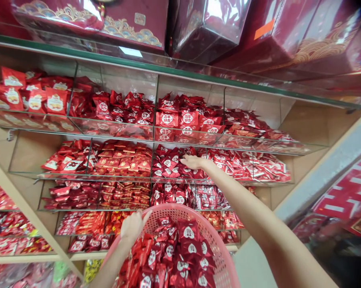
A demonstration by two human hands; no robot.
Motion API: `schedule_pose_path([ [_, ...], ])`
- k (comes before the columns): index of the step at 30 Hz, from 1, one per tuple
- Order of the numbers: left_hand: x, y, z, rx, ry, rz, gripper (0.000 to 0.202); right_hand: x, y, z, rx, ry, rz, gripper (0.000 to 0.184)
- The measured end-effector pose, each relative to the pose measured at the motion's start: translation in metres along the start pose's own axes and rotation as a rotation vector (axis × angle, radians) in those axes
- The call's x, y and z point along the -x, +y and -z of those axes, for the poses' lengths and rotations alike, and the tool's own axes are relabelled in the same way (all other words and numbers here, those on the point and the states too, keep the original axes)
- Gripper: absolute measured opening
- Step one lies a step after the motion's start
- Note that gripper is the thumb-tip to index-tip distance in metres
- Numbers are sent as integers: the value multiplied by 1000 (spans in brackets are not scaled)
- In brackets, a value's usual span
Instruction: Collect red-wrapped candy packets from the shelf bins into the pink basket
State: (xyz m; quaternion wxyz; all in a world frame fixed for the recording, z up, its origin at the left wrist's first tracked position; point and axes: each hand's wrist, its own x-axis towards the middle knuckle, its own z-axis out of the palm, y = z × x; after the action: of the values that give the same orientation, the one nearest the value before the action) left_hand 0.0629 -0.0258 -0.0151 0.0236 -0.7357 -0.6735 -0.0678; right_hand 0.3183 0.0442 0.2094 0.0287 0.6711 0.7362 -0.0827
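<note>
My left hand (132,227) is closed on the rim of a pink plastic basket (221,244) with a perforated wall. Dark red candy packets (190,235) with white labels fill the basket, along with narrower bright red packets (146,244) on its left side. Higher up, my right hand (193,161) reaches over a glass-fronted shelf compartment. Its fingers stretch out to the left, flat over dark red packets (169,163) with white labels. The fingertips seem to touch these packets; nothing shows held in that hand.
Glass dividers part the shelf rows, with gold-printed red packets (125,160) to the left and red-and-white packets (237,164) to the right. A glass ledge (174,68) above bears large maroon boxes (207,28). A slanting wooden post (27,212) stands at left.
</note>
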Motion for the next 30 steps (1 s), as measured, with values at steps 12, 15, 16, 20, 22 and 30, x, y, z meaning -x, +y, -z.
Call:
schedule_pose_path([
  [12,1,1,2,2,-40,14,67,10,7,6,82,-10,60,60],
  [15,1,1,2,2,-32,9,66,8,1,1,106,-22,14,70],
  [16,1,1,2,3,-31,9,66,9,-1,0,111,-28,11,75],
  [20,1,1,1,0,-12,5,66,13,-8,-1,114,-49,33,85],
  [22,1,1,1,-6,5,-5,67,15,-8,1,104,-51,43,82],
  [30,2,1,2,-8,-13,1,69,3,11,-5,-29,74,125,63],
])
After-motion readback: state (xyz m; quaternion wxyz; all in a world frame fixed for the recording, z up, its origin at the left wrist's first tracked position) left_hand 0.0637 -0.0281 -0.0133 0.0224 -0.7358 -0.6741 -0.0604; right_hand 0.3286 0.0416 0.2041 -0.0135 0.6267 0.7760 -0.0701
